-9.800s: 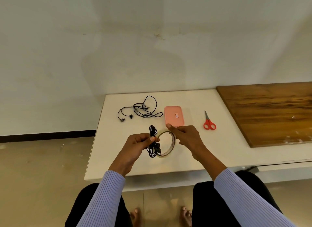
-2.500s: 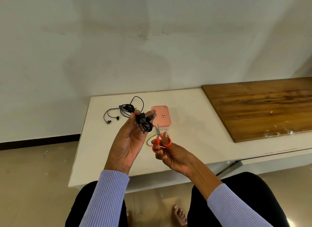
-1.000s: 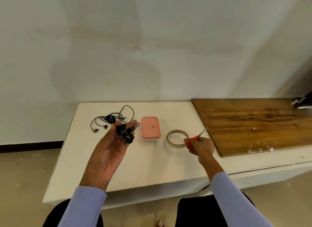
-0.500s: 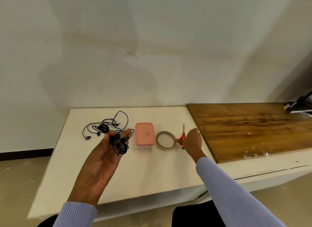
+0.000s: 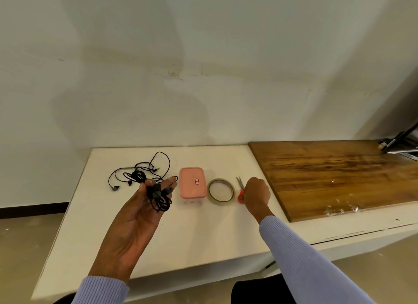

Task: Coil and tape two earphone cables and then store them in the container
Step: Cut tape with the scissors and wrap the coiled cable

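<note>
My left hand (image 5: 135, 215) is raised palm up above the white table (image 5: 194, 235) and pinches a coiled black earphone cable (image 5: 159, 197) between thumb and fingers. A second black earphone cable (image 5: 144, 171) lies loose and uncoiled at the table's back left. The pink lidded container (image 5: 192, 182) stands closed in the middle. To its right lies the roll of clear tape (image 5: 220, 191). My right hand (image 5: 256, 194) is down on the table beside the roll, curled over the red handles of the scissors (image 5: 240, 188), whose blades point away from me.
A brown wooden board (image 5: 334, 174) covers the table's right part, with white crumbs near its front edge. A dark metal object (image 5: 400, 143) pokes in at the far right. The wall stands right behind the table. The floor lies to the left.
My right hand carried the scissors away from the coil to the right and lowered them onto the table beside the tape roll. My left hand kept holding the coiled cable.
</note>
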